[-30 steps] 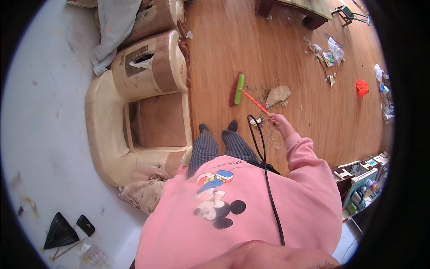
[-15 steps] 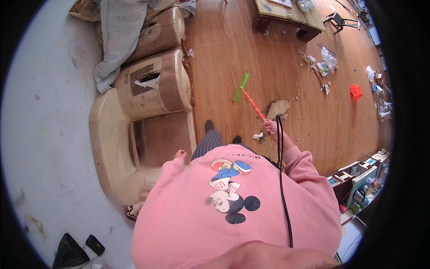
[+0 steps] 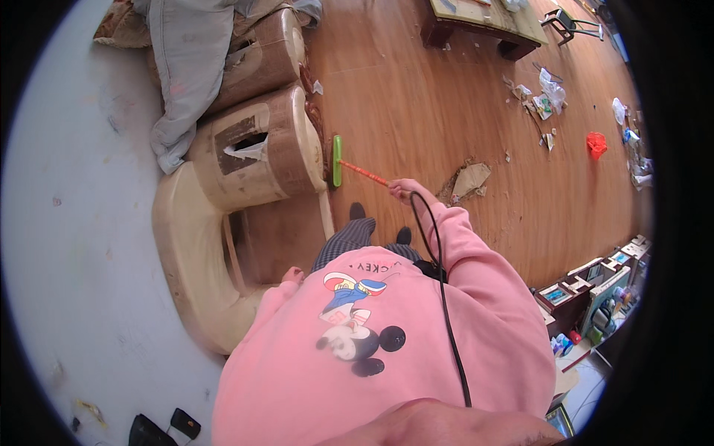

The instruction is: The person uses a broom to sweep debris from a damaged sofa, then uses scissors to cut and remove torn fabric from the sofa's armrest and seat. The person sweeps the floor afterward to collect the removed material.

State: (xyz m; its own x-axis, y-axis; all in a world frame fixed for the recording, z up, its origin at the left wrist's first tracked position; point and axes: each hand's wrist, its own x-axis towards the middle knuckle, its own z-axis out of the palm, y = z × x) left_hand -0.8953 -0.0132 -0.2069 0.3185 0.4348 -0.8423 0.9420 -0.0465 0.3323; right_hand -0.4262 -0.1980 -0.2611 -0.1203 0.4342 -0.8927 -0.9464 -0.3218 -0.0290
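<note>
My right hand [image 3: 403, 190] is closed round the orange-and-red striped handle of a broom [image 3: 362, 173]. The broom's long green head [image 3: 337, 160] is down at the floor, right beside the front edge of the worn beige-and-brown sofa [image 3: 253, 145]. My left hand [image 3: 294, 275] hangs low by the sofa's open seat frame [image 3: 279, 230], its fingers loosely curled with nothing seen in them. Right of the broom, a flat piece of brown cardboard [image 3: 470, 181] lies on the floor amid crumbs and dirt.
A black cord [image 3: 451, 327] crosses my pink top towards my right hand. Plastic bags and scraps [image 3: 549, 93] and a red bag [image 3: 596, 145] litter the wooden floor [image 3: 394, 89]. Further off are a low table [image 3: 483, 30] and a small dark stool [image 3: 570, 25]. A cluttered shelf [image 3: 595, 293] stands at right.
My right hand has swung the broom left and its head now sits against the sofa's edge, away from the cardboard. My left hand has dropped slightly lower in view.
</note>
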